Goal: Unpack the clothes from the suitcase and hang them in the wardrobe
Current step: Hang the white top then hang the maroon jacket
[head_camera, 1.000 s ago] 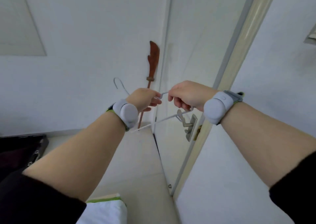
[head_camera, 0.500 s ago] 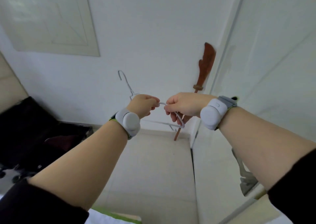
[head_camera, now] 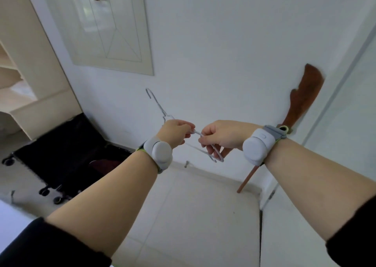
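A thin white wire hanger [head_camera: 157,105] is held up in front of the white wall, its hook pointing up and left. My left hand [head_camera: 176,132] grips the hanger near its neck. My right hand [head_camera: 220,137] pinches the wire of the hanger's arm just to the right, its lower loop showing under the fingers. An open black suitcase [head_camera: 61,152] on small wheels lies on the floor at lower left, with a dark red garment [head_camera: 103,162] inside. Part of a pale wardrobe [head_camera: 30,73] shows at far left.
A wooden sword-shaped stick [head_camera: 301,107] leans against the wall near the right corner. A white door [head_camera: 345,124] stands at right. A framed panel [head_camera: 109,26] hangs on the wall above. Pale floor tiles [head_camera: 193,215] lie below my arms.
The view has swung left and down: the door handle has left the frame, and the suitcase and wardrobe have come in. Both hands still hold the hanger, close together.
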A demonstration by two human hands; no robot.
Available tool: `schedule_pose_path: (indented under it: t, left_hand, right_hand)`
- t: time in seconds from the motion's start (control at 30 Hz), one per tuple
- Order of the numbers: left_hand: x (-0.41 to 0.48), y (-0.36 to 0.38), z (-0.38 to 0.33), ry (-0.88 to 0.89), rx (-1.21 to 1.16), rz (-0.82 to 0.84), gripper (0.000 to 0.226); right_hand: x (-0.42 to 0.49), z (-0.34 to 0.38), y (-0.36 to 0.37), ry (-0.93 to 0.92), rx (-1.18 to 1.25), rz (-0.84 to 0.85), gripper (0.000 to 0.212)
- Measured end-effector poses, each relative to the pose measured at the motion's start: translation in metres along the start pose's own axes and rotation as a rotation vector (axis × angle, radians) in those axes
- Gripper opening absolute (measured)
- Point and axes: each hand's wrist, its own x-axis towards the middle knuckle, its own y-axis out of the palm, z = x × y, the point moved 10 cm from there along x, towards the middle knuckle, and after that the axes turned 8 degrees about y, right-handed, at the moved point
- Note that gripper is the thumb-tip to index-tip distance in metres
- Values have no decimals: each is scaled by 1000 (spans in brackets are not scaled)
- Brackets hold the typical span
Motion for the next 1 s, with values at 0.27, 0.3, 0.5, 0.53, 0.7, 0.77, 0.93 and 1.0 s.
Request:
schedule_pose_path:
  t: [0.27, 0.3, 0.5, 0.53, 0.7, 0.77, 0.93, 1.0]
  left_hand:
    - [91, -55, 38, -115, -233, -190, 7]
    - [108, -67, 46, -142, -280, -226, 7]
    - [174, -115, 92, -307, -673, -380, 17]
    - [189, -134, 102, -320, -698, -403, 15]
    - [216, -184, 129, -310, -750, -500, 14]
    - [225, -218, 146, -318, -777, -601, 11]
    - [256, -292, 195, -370, -781, -743, 22]
    - [277, -311, 212, -384, -763, -767, 24]
  right_hand:
    - [109, 38, -18, -40, -90, 91, 19]
    - [128, 47, -20, -44, -96, 100, 19]
    - [220, 87, -17, -77, -185, 206, 15]
    - [248, 100, -12, -77, -219, 246, 15]
    - [311, 118, 5, -75, -408, 311, 16]
    - [343, 130, 10, -89, -507, 325, 15]
    - [429, 161, 23, -156, -673, 351, 12]
    - [470, 173, 25, -198, -763, 360, 12]
